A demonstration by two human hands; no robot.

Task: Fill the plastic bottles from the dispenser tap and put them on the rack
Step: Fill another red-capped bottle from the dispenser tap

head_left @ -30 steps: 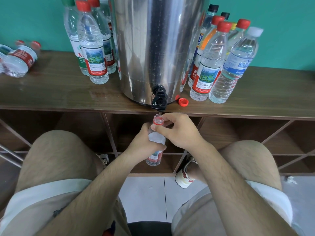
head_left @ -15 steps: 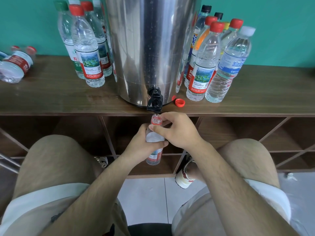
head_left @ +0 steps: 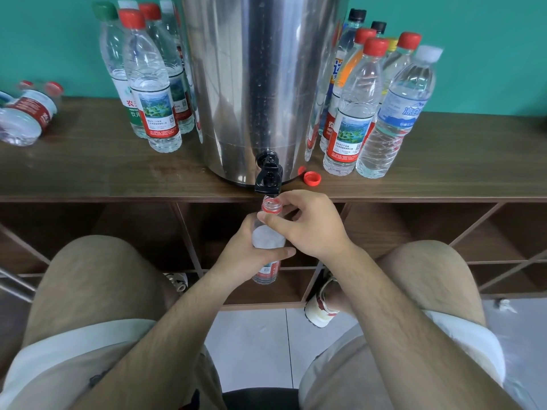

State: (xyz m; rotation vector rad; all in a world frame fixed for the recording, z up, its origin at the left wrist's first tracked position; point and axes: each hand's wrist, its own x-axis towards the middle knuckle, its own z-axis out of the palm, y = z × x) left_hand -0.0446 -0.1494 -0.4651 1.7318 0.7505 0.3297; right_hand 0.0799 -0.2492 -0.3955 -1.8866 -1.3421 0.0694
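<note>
A steel dispenser stands on the wooden rack top, its black tap hanging over the front edge. Directly under the tap sits the open mouth of a clear plastic bottle with a red neck ring and a red label. My left hand grips the bottle's body. My right hand pinches its neck with thumb and fingers. The bottle's red cap lies on the top, right of the tap.
Several capped bottles stand left and right of the dispenser, and two bottles lie on their sides at the far left. Open rack compartments run below the top. My knees flank the bottle.
Both hands keep the bottle under the tap in the same grip. Only the head camera has shifted a little.
</note>
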